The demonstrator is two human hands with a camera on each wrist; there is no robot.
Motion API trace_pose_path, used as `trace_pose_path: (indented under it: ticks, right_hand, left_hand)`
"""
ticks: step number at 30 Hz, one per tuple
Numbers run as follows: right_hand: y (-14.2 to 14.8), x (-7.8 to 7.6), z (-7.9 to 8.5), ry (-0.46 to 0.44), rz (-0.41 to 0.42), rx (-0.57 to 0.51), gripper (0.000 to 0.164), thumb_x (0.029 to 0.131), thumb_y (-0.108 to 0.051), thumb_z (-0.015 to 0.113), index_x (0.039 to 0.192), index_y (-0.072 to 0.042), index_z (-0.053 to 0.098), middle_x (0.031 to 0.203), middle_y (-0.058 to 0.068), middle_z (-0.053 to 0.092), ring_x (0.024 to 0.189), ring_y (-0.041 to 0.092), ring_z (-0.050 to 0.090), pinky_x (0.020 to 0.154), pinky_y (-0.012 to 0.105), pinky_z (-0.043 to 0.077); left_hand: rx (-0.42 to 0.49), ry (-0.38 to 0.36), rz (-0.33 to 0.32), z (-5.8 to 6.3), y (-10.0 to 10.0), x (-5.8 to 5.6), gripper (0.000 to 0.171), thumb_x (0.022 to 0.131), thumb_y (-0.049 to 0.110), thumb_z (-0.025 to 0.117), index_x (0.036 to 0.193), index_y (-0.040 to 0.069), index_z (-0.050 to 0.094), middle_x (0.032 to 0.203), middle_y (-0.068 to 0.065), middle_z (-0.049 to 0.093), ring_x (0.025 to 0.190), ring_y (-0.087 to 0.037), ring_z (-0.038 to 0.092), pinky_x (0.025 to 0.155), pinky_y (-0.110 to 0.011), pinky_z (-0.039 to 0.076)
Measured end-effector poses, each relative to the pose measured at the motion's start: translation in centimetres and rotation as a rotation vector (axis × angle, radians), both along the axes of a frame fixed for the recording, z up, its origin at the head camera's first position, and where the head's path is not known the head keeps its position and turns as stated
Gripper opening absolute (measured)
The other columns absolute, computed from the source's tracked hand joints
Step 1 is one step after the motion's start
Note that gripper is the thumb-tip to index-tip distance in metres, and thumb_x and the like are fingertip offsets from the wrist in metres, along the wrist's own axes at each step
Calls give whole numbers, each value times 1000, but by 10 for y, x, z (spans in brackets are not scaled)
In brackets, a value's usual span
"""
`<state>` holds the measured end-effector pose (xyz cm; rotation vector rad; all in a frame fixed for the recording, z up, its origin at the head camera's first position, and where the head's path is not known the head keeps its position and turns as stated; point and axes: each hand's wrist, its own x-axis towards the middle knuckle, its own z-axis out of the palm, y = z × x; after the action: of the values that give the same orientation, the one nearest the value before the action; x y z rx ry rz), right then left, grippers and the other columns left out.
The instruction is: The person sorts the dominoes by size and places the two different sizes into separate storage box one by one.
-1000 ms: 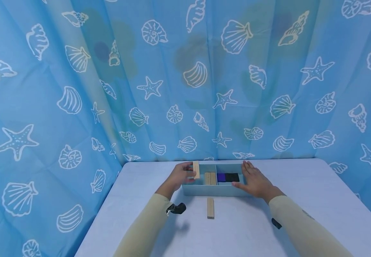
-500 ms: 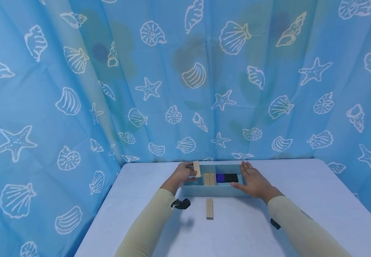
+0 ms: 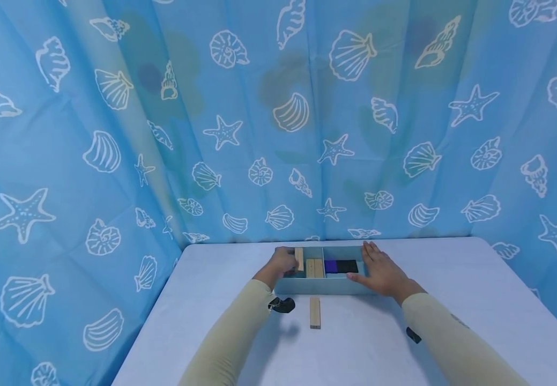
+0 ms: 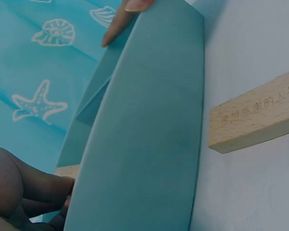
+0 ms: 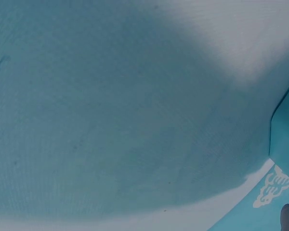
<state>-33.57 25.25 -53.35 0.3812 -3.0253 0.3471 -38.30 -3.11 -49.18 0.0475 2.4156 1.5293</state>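
My left hand [image 3: 282, 261] pinches an upright wooden block [image 3: 299, 258] and has it down inside the left compartment of a light blue divided box [image 3: 326, 287]. Beside it in that compartment stand two similar wooden blocks [image 3: 314, 268] against each other. The right hand [image 3: 385, 272] rests on the box's right end with straight fingers, its thumb over the front wall. In the left wrist view the box wall [image 4: 139, 125] hides most of the held block; only the curled left fingers [image 4: 43, 187] and a sliver of wood show.
A loose wooden block [image 3: 315, 313] lies in front of the box, with engraved characters seen in the left wrist view. Purple [image 3: 331, 266] and black pieces [image 3: 347, 266] lie in the right compartment. The white table [image 3: 355, 348] ends at a blue shell-patterned curtain [image 3: 259, 134].
The left hand has moved right and lowered the wooden block from above the box's left edge into the left compartment. The right hand has stayed in place.
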Motion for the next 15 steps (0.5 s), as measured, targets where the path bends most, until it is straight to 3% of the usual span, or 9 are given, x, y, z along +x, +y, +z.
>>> trace_pose_path:
  ticks: [5,9,15]
  right_hand:
    - [2,0,0,11,2,-5,112,86,-77,41,150,11,17,158,27,10,145,43,7,114,56,12]
    - [3,-1,0,16,6,-11,111,86,-77,42,150,11,17,158,27,11,144,43,8,114,56,12]
    - [1,1,-2,19,3,-44,110,86,-74,47,150,11,17,157,27,12,144,43,8,114,57,12]
  left_hand:
    - [-47,6,-10,1,4,-3,44,88,-9,54,132,-4,56,109,-11,62,98,-27,59,89,-45,49]
    - [-141,-14,-3,-1,6,-7,35,87,-8,57,122,-4,62,100,-8,62,93,-24,59,89,-43,49]
    - [-235,-24,-5,-7,8,-13,23,88,-7,54,109,-5,64,89,-10,61,83,-25,59,78,-39,51]
